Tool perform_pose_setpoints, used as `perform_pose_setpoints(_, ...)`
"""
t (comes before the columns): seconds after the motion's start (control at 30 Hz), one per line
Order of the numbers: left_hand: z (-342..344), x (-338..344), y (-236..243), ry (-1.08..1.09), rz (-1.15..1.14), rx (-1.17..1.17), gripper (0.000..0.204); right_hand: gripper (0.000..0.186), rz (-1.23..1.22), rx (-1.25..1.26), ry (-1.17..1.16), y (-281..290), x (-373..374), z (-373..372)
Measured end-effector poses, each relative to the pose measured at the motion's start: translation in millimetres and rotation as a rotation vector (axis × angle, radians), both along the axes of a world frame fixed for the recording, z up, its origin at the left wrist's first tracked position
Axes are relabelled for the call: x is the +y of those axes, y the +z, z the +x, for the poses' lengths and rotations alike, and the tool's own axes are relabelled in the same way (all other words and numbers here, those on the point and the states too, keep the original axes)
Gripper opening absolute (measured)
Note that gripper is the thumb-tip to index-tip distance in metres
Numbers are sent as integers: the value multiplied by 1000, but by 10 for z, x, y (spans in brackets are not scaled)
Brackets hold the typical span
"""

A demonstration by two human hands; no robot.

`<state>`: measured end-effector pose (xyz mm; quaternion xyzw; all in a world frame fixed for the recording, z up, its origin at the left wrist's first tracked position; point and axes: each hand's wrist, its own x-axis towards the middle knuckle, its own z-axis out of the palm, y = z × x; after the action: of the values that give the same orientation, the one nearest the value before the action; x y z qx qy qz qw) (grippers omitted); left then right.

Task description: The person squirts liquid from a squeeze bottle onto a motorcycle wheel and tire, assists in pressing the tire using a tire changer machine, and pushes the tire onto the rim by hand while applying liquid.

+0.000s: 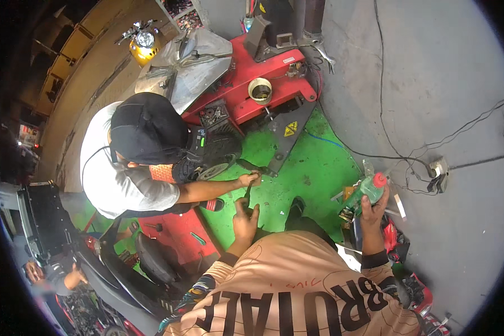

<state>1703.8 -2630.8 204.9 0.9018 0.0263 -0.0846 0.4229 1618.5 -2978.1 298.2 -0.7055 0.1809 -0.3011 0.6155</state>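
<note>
- Plainly, the person's left hand (245, 223) curls its fingers about the lower end of a slim dark tool (248, 192), the thumb standing a little off to the side; how firm the grip is cannot be told.
- The right hand (373, 215) has its fingers wrapped round a bottle (369, 190), clamped on its side below the cap.
- A co-worker's hand (251, 179) also grips the dark tool, fingers closed around it just above the left hand, so the handle runs between the two.
- The tool is in front of the person, over the green floor (322, 182); its handle looks narrow and straight, and a dark, heavier bar lies across beyond the co-worker's fist, though whether the two are joined is hard to see.
- The bottle is off to the person's right, near the wall (448, 73); it is see-through and greenish, with a rounded, bright red cap facing up toward the camera.
- The floor is painted a glossy green, scuffed and spotted with dark marks; the wall is smooth, dull grey, with thin black cables (382, 101) trailing down it.
- Beyond the tool stands a red-painted metal machine (277, 70), a round, pale, open tub (261, 102) resting on it, and a silvery plate (207, 73) with angular edges and dark arms beside it.
</note>
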Motion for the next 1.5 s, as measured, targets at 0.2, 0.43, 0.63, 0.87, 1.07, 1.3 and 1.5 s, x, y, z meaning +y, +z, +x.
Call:
perform_pose_setpoints(0.2,330,236,-162,144,-601,378,51,67,92,1,66,-108,-112,111)
perform_pose_setpoints(0.43,481,298,-229,237,-619,361,37,69,141,-32,61,-131,-27,162)
perform_pose_setpoints(0.63,473,273,-137,181,-509,322,36,69,44,-20,51,-105,31,126)
perform_pose_setpoints(0.87,294,249,-45,32,-323,294,36,69,93,-45,123,-127,85,64)
perform_pose_setpoints(1.07,194,299,-65,66,-341,252,42,70,129,-68,192,-111,144,163)
perform_pose_setpoints(1.3,-20,231,4,147,-96,59,41,73,95,-37,394,200,209,317)
perform_pose_setpoints(1.5,-174,241,83,250,-56,70,42,71,93,-70,544,314,292,552)
